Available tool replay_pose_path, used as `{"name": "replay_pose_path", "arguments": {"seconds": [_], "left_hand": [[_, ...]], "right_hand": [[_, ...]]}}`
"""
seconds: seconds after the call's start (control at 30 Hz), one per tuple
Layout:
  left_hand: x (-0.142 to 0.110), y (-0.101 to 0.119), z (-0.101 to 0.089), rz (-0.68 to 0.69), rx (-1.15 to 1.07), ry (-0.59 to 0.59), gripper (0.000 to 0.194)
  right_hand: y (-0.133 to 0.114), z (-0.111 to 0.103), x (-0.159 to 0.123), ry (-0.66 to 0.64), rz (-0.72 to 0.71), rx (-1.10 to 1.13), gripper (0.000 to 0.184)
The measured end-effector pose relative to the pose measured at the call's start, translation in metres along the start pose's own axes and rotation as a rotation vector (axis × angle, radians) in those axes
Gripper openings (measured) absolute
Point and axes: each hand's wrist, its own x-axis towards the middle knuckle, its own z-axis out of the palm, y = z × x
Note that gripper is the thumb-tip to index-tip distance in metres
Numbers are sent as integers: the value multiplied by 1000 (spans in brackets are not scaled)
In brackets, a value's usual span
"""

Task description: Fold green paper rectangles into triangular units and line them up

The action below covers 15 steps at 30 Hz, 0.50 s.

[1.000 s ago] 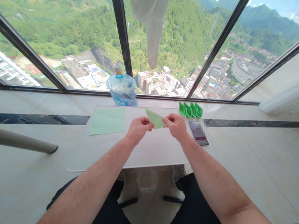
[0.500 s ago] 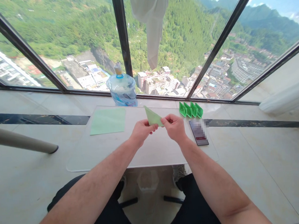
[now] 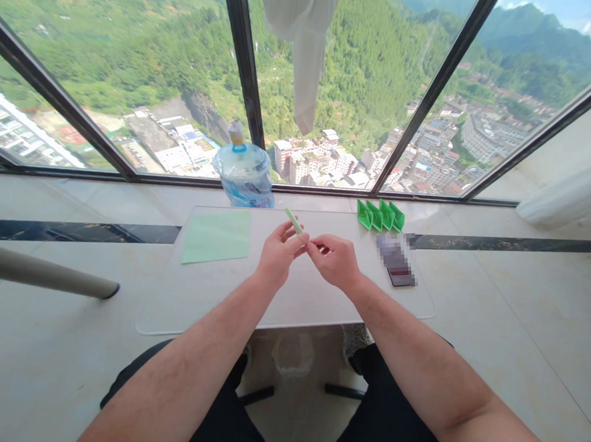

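Note:
A small piece of folded light green paper (image 3: 293, 221) is held up over the middle of the table, turned nearly edge-on so that it looks like a narrow strip. My left hand (image 3: 278, 249) grips it from the left, thumb against the fingers. At its lower end, the pinched fingertips of my right hand (image 3: 334, 257) meet my left thumb and hold the paper too. The part between the fingertips is hidden. To the left, flat on the table, lies light green paper (image 3: 216, 237).
The white table (image 3: 200, 300) stands before my knees. Several folded bright green paper pieces (image 3: 380, 216) sit in a row at its back right, with a phone (image 3: 397, 268) below them. Behind the table are a large water bottle (image 3: 245, 177) and windows. A grey pole (image 3: 43, 270) lies left.
The folded paper has turned from showing its broad triangular face to nearly edge-on. My right hand has moved slightly left and down, and the left fingers have spread behind the paper.

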Motion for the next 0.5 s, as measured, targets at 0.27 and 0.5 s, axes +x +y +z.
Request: {"name": "replay_pose_path", "arguments": {"seconds": [0.27, 0.5], "left_hand": [[1, 0, -2, 61, 74, -35, 56], [0, 0, 1, 108, 154, -115, 54]], "right_hand": [[3, -6, 9, -111, 232, 276, 28], [8, -4, 7, -13, 211, 128, 15]]}}
